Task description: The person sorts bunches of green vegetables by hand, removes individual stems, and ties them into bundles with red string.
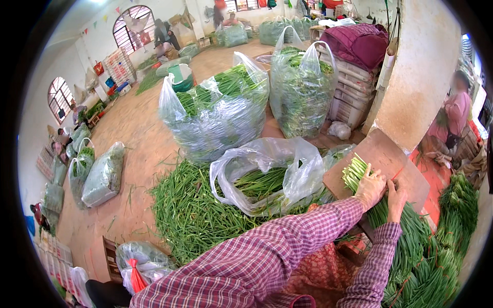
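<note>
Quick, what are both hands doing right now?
Left hand: closed around the bundle of green stalks.
Right hand: close beside the left; whether it grips anything cannot be told.

1 head-worn fisheye looks down, close above

Thick pale pillar (421, 66), brownish smudges low on its face. Close left of pillar: stacked pale plastic crates (350, 108). Farther left of pillar: wide tan floor (136, 169), patchy in tone. Far left of pillar: white wall (105, 41), two barred arched windows; larger window (134, 30) nearer pillar, smaller window (60, 99) farther off. High, far left of pillar: small coloured flags (117, 10), bright light (97, 1).
</note>
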Available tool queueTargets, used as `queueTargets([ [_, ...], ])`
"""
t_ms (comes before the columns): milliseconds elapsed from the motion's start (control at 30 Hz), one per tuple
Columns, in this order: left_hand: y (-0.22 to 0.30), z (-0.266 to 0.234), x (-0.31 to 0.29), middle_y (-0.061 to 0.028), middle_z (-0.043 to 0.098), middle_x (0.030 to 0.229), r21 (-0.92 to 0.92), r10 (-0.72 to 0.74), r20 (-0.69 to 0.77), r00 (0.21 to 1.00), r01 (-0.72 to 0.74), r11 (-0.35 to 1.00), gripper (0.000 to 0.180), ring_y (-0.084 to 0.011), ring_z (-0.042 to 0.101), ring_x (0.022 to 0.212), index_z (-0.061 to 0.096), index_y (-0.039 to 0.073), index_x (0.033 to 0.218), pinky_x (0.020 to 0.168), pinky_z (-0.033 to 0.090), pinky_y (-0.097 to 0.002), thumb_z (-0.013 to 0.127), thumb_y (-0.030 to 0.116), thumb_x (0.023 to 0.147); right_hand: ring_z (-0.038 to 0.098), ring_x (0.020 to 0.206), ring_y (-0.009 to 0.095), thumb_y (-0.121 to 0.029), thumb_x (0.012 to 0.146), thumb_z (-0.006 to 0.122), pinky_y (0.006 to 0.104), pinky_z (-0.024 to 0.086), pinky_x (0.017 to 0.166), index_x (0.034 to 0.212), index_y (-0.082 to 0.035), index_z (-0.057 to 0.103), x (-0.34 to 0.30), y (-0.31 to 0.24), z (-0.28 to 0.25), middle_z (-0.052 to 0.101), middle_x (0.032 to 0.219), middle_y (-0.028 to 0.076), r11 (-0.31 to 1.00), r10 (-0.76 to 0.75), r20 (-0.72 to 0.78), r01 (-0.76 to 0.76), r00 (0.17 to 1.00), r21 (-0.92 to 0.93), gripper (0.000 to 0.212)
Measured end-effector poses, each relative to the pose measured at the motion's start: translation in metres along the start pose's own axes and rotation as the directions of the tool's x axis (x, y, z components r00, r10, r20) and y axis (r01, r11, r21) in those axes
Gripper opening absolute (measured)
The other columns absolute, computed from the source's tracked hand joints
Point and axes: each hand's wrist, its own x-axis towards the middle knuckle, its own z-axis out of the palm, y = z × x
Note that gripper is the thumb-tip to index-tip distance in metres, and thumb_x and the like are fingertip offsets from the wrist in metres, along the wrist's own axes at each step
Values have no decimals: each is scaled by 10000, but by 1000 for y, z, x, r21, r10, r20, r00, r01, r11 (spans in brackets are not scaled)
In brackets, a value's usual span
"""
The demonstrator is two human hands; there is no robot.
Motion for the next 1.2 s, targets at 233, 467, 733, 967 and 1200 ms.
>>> queueTargets([
  [233, -7, -73, -46, -122, 396, 1438, -246, 15, -307, 951, -95, 965, 595, -348, 284, 1386, 448, 53, 1355, 1145, 207, -522, 650, 189, 813, 613, 672, 87, -245, 959, 538, 200, 450, 530, 1006, -42, 618, -6, -18, -2, 650, 883, 32, 837, 237, 122, -266, 964, 478, 224],
  [467, -55, -88, -115, -110, 690, 1104, -851, -176, 514, 839, 473, -230, 387, -185, 685, 941, 602, 27, 1208, 785, 554, -289, 473, 329, 1001, 447, 552, 49, -174, 977, 528, 195, 414, 486, 993, -53, 596, -8, -42, -5, 552, 775, -13, 733, 156, -81, -61, 984, 677, 140],
  [733, -22, -87, -123, -256, 415, 1422, -225, 553, 465, 691, 697, -681, 897, -370, 498, 1254, 320, -48, 1421, 897, 549, -418, 283, 695, 920, 321, 488, 10, -118, 962, 537, 176, 249, 409, 1012, -85, 576, -49, -138, -55, 530, 796, -37, 351, -16, -4, 10, 1000, 936, 72],
  [967, -44, -140, -99, -109, 521, 1358, -573, 490, 158, 857, 483, -662, 909, -221, 559, 1155, 420, 91, 1411, 1017, 451, -395, 395, 786, 825, 371, 417, 23, -217, 895, 619, 185, 275, 352, 877, -45, 550, -106, -188, -60, 526, 648, 6, 566, -364, 331, -75, 871, 821, 187],
  [1200, -82, -183, -16, -79, 631, 1205, -816, 41, 97, 994, 102, -569, 613, -186, 620, 1048, 549, 60, 1285, 944, 497, -357, 635, 497, 865, 500, 588, 50, -181, 930, 561, 187, 370, 461, 934, -38, 575, -111, -174, -57, 567, 768, 16, 693, -136, 258, -94, 957, 715, 144],
])
